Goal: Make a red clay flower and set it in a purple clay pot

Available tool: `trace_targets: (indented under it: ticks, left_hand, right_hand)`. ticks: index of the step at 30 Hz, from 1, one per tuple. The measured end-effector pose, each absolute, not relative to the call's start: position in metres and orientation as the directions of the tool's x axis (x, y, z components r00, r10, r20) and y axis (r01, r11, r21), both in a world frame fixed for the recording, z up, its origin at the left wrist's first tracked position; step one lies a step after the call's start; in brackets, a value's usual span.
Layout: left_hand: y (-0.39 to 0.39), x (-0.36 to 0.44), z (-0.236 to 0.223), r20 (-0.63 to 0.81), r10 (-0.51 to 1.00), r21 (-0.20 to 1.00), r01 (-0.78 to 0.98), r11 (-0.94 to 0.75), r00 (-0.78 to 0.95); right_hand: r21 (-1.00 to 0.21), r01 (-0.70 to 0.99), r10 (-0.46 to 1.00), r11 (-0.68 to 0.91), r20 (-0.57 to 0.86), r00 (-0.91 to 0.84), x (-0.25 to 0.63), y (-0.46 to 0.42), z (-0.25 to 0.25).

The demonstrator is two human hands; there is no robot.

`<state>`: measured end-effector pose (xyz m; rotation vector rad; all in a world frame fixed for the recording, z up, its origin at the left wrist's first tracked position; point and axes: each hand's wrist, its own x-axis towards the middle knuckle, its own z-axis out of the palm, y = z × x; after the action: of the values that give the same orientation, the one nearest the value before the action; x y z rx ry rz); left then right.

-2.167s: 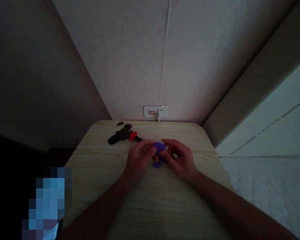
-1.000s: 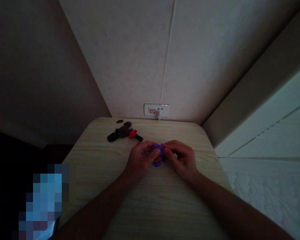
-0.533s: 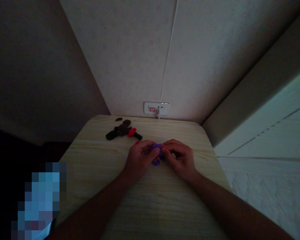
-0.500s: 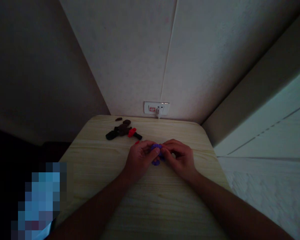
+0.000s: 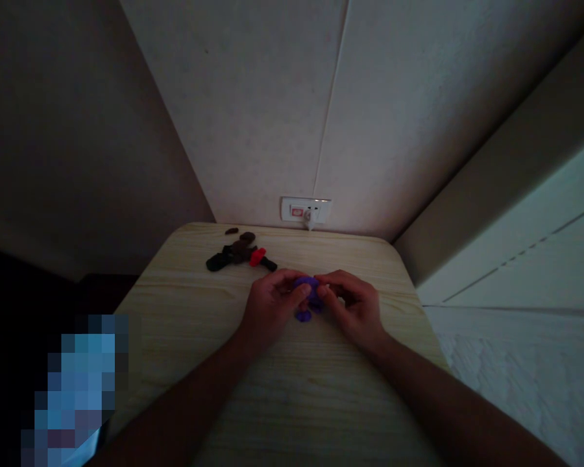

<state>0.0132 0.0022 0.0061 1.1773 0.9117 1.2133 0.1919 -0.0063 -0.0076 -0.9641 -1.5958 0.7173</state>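
Turning since half a second ago, the purple lump point(image 5: 305, 283) is showing a broader face, and the left hand point(image 5: 268, 306) is now hiding the small red bit that was peeping out beyond it. Mostly closed, that hand is gripping the lump's 9 o'clock side, thumb in front. The right hand point(image 5: 354, 303) is pinching the 3 o'clock side between thumb and fingertips, its palm standing partly open. Both are holding the lump over the surface point(image 5: 292, 402), with a smaller purple piece point(image 5: 303, 316) showing at 6 o'clock. At 10 o'clock, a brown lump point(image 5: 242, 251), a black lump point(image 5: 217, 262) and a red piece point(image 5: 257, 257) are lying clustered.
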Motion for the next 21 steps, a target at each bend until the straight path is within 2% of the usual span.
trace_targets:
  ticks: [7, 16, 21]
  left_hand:
    - [0.0038, 0.011, 0.0091, 0.09, 0.987, 0.979, -0.191, -0.063, 0.136]
    - [0.0008, 0.0098, 0.0151, 0.027, 0.994, 0.994, -0.111, -0.015, 0.106]
    - [0.0003, 0.0089, 0.0149, -0.02, 0.992, 0.995, -0.097, 0.032, 0.126]
  right_hand:
    - [-0.778, 0.252, 0.817, 0.576, 0.558, -0.146, 0.1895, -0.0065, -0.0007]
    - [-0.786, 0.294, 0.838, 0.545, 0.526, -0.145, 0.1869, -0.0097, -0.0036]
    - [-0.722, 0.324, 0.787, 0.611, 0.597, -0.155, 0.1862, -0.0098, -0.004]
